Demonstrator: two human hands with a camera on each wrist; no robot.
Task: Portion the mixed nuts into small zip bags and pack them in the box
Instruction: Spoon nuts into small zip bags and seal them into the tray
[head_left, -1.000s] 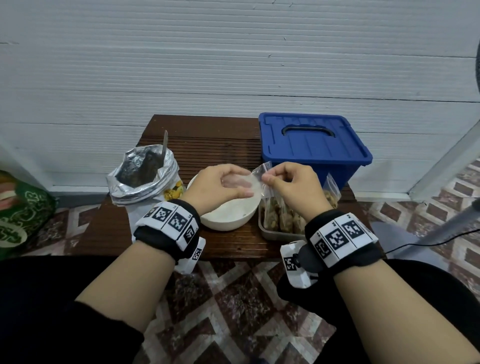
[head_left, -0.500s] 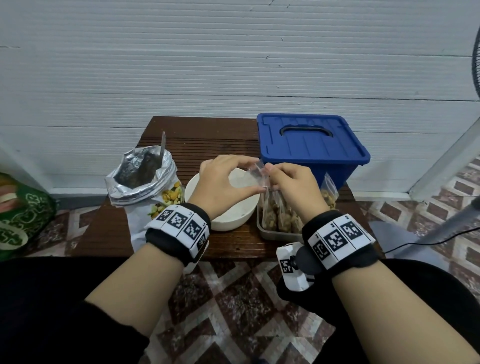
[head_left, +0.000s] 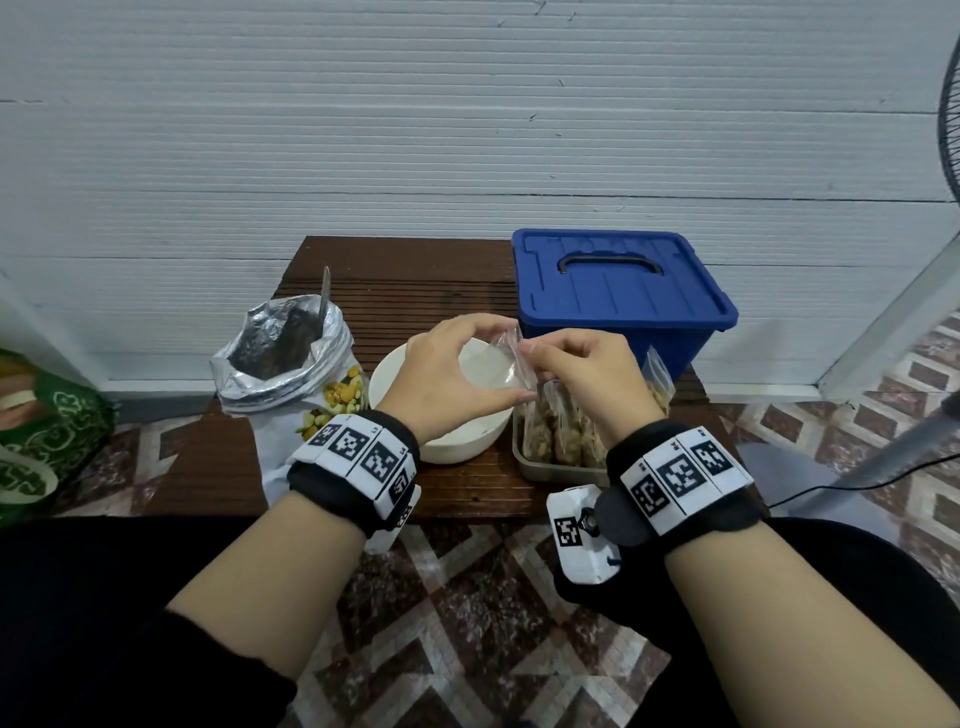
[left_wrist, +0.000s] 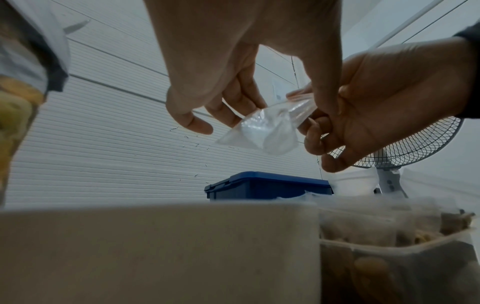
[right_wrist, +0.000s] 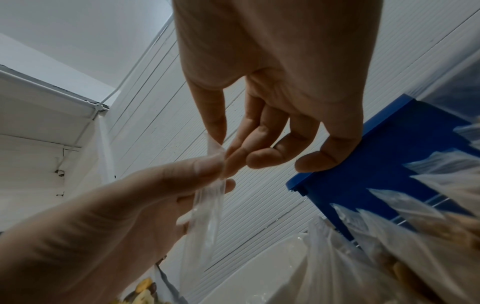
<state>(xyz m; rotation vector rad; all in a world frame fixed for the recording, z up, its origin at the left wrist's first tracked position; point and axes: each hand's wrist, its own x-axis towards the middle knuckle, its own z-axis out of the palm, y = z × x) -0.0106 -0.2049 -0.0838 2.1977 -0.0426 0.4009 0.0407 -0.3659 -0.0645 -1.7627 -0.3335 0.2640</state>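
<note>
In the head view both hands are together above the white bowl (head_left: 457, 431); the left hand (head_left: 447, 374) and the right hand (head_left: 587, 379) pinch one small empty zip bag (head_left: 511, 358) between their fingertips, just over the right rim of the bowl. Left of the bowl stands the open foil bag of mixed nuts (head_left: 291, 364) with a spoon handle (head_left: 324, 293) rising from it; right of the bowl, touching it, is a tray (head_left: 530, 462) with filled zip bags (head_left: 556, 431) standing upright in it; behind the bowl to the right sits the blue box (head_left: 618, 291), its lid on. All of these rest on the brown table (head_left: 405, 280).

In the left wrist view the left hand (left_wrist: 233, 61) holds the clear zip bag (left_wrist: 265, 131) with thumb and fingers; the right hand (left_wrist: 384, 102) grips the same bag from the right; the bowl (left_wrist: 155, 246) is below them and the blue box (left_wrist: 267, 186) is behind the bowl.

In the right wrist view the right hand (right_wrist: 280, 92) pinches the top edge of the zip bag (right_wrist: 207, 205) between thumb and forefinger; the left hand (right_wrist: 103, 226) pinches the same edge from the other side; the bag hangs down, seen edge-on; whether its mouth is open I cannot tell.
</note>
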